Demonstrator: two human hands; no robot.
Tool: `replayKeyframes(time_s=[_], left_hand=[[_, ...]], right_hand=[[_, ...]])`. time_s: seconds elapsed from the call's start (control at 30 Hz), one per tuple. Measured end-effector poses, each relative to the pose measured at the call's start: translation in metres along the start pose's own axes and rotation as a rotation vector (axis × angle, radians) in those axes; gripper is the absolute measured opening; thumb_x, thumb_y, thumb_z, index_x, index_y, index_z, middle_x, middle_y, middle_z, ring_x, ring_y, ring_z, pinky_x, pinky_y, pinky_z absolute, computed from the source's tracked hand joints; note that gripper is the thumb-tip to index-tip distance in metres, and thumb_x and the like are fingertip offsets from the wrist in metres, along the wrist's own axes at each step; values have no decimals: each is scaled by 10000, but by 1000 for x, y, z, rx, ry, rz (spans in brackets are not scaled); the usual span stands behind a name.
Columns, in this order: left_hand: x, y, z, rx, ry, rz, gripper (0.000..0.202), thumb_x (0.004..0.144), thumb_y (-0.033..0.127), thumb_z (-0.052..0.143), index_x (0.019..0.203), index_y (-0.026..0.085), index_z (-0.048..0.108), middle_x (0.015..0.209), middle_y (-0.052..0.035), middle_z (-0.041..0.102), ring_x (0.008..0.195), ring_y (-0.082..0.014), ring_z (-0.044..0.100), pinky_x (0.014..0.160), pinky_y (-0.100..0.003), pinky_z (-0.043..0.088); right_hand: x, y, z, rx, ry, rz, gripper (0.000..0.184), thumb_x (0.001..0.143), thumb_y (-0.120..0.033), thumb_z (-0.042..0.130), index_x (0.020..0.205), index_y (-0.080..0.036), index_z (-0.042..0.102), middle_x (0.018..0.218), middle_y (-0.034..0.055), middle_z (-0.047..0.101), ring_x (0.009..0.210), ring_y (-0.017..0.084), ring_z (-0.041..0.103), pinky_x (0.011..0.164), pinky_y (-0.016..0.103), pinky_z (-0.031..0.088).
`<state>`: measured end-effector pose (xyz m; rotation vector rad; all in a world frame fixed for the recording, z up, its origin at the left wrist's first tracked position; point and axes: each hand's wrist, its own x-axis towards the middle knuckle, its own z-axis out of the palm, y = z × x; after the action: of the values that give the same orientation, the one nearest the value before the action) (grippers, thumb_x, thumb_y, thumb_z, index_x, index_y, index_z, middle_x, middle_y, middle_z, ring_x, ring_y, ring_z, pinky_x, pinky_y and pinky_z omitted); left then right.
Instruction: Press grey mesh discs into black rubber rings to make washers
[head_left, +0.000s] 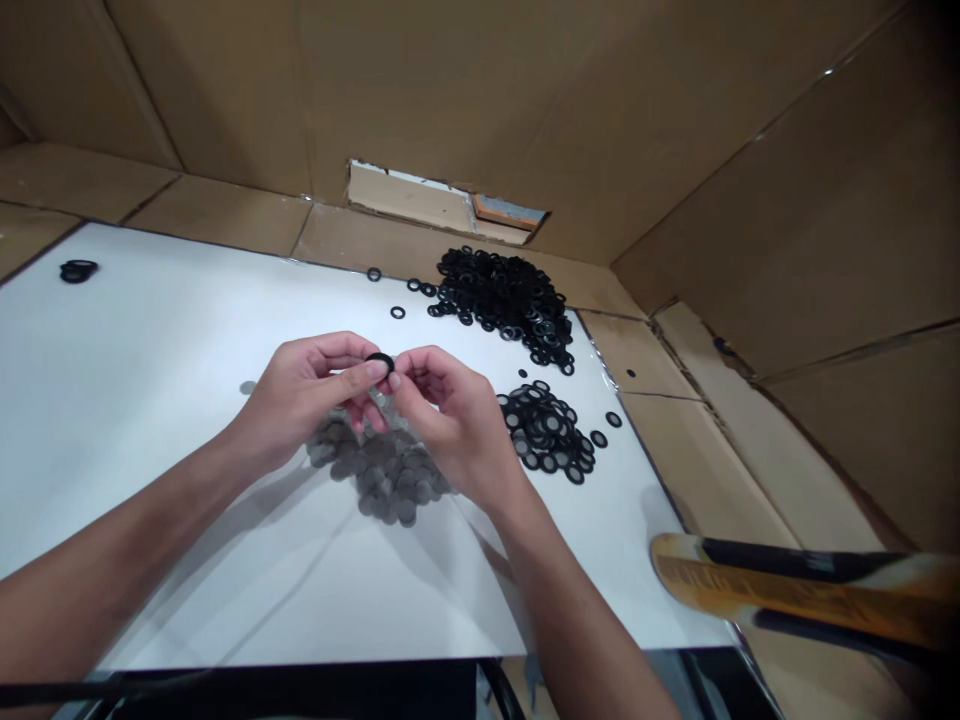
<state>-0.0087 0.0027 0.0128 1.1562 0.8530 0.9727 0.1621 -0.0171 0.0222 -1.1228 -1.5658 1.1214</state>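
Above the white tabletop, my left hand point(311, 385) pinches a black ring point(380, 359) between thumb and fingers. The fingertips of my right hand point(446, 405) are closed at the ring's right edge. Whether a small disc sits inside the ring is hidden by my fingers. Below both hands lies a heap of grey mesh-like discs point(397, 480), partly covered by them. To the right of my right hand is a pile of black rings with grey centres point(551, 425). Farther back spreads a larger heap of plain black rings point(502, 290).
Cardboard walls point(465, 90) enclose the white table point(172, 340), with a cut slot point(420, 200) at the back. Some black rings point(78, 271) lie at the far left. A yellow and black object point(787, 590) juts in from the lower right.
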Motion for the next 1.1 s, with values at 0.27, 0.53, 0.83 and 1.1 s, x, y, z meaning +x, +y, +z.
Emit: replayKeyframes(time_s=[0.27, 0.53, 0.83, 1.1], left_hand=[[0, 0, -4, 116, -76, -12, 169, 855, 327, 734, 888, 171, 676, 710, 2, 720, 601, -159, 707, 543, -226, 532], [0, 6, -9, 210, -109, -26, 170, 837, 331, 742, 840, 171, 687, 705, -10, 734, 590, -159, 705, 540, -230, 544], [-1, 2, -5, 63, -117, -10, 141, 866, 298, 720, 851, 166, 674, 663, 10, 708, 556, -159, 702, 507, -231, 523], [-2, -1, 0, 55, -15, 36, 178, 855, 324, 728, 877, 169, 644, 708, 10, 699, 556, -154, 687, 526, -247, 524]], right_hand=[[2, 1, -2, 132, 2, 72, 114, 868, -270, 641, 814, -175, 610, 729, -9, 634, 668, 114, 581, 626, 242, 456], [3, -3, -2, 241, -63, 133, 102, 827, -253, 649, 786, -181, 589, 716, -18, 622, 647, 104, 580, 639, 248, 485], [1, -3, 1, 232, -80, 79, 100, 860, -257, 576, 789, -206, 529, 686, -31, 599, 631, 108, 574, 616, 249, 468], [-1, 2, 3, 164, -12, 49, 123, 904, -298, 597, 846, -197, 558, 733, -24, 594, 644, 107, 558, 621, 247, 444]])
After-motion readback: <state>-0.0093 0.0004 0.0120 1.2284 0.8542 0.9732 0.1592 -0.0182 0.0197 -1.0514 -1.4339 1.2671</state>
